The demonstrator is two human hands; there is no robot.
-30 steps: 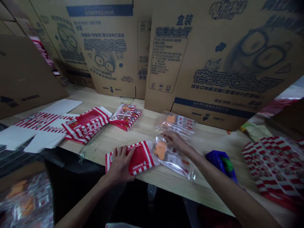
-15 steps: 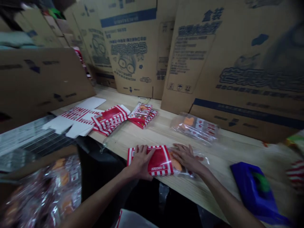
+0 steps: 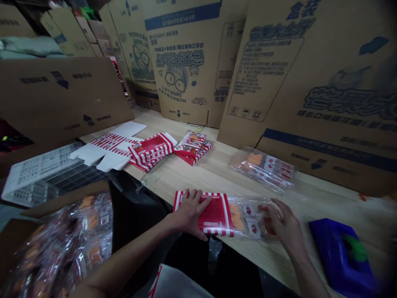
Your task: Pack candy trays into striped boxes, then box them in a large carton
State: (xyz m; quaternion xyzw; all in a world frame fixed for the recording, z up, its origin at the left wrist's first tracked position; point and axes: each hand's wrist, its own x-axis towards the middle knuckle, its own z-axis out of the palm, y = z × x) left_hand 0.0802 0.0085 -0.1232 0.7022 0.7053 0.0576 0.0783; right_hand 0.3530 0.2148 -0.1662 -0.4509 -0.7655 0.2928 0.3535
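On the far-right carton [image 3: 310,78] I read "盒装" above "芒果大金牙", plus umbrella and upright-arrow handling signs. The far middle carton [image 3: 186,97] also bears "芒果大金牙". The left carton [image 3: 70,97] shows arrows; its captions, and the striped red box's [image 3: 218,213] print, I cannot resolve.

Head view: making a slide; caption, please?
Left hand holds a striped box; right hand grips a clear packet partly inside it.

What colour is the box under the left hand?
Red box, with red and white striped edges; best seen in the head view.
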